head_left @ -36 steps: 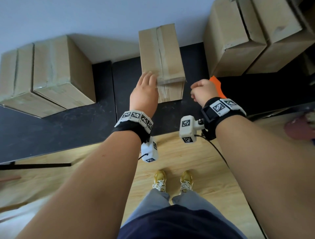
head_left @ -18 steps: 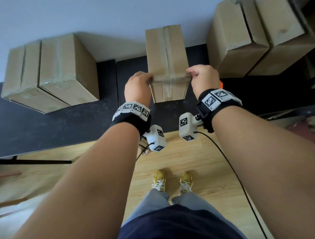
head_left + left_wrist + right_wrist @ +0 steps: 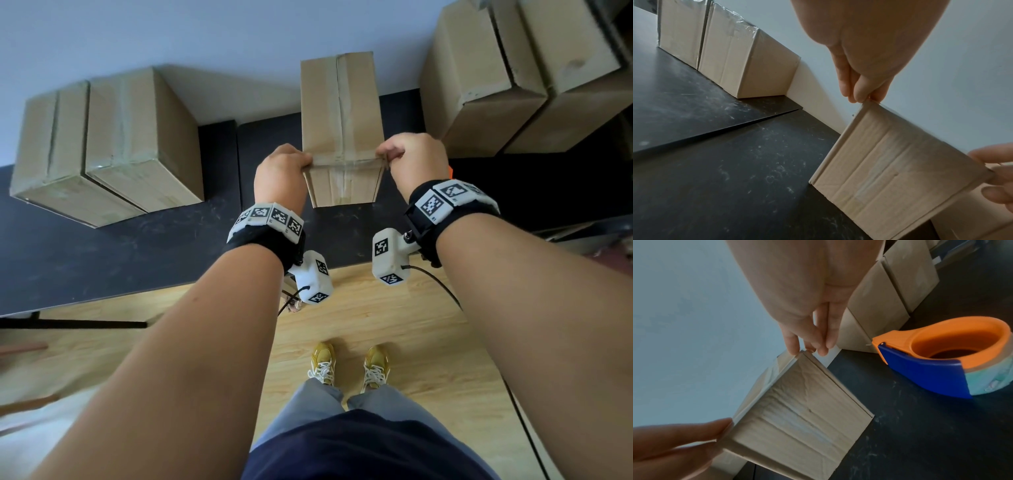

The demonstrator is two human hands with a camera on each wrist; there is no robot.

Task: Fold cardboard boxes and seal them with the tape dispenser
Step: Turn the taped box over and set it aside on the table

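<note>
So the person's got both hands up on the small cardboard box in the middle of the head view, standing on the black table against the pale wall. Left hand is on the box's left top corner near the camera, right hand on the right one. From the left wrist camera the left fingers are bunched together, pinching the corner edge of the box right at the tips; the right wrist camera shows the same deal on the other side, right fingers close together with the thumb opposite, nipping the cardboard corner. There's clear tape running down the middle seam of the box top and over onto the front face. The tape dispenser, orange with a blue blade guard, is sitting on the table at the right of the right wrist view, near the box but not touching it, and nobody's holding it; in the head view only a sliver of orange peeks out behind the right wrist. Taped boxes sit on the table at the left of the head view, and more stacked boxes fill the upper right. Yellow sneakers on a wood floor at the bottom.
</note>
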